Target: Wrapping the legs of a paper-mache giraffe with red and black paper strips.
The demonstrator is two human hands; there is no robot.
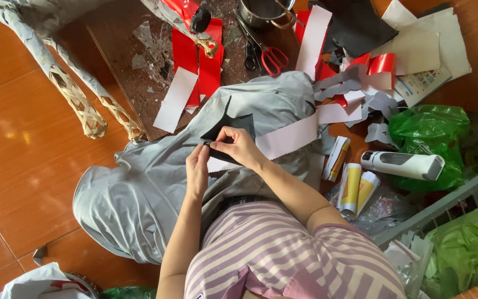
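My left hand (197, 166) and my right hand (236, 145) meet over my lap and pinch a small piece of black paper (232, 123) between their fingertips. The black piece has a pointed tip sticking up. Under it lies a white paper strip with a zigzag edge (289, 137), stretched across the grey cloth of my trousers (139, 188). I sit on an orange tiled floor (17, 138).
Red-handled scissors (269, 55) lie on a brown board (123, 39) with red and white paper strips (206, 63). A metal pot (264, 11), woven bamboo legs (84, 108), glue tubes (355, 185), a white dispenser (402, 163), green plastic bags (432, 133) and a wire basket (449, 202) surround me.
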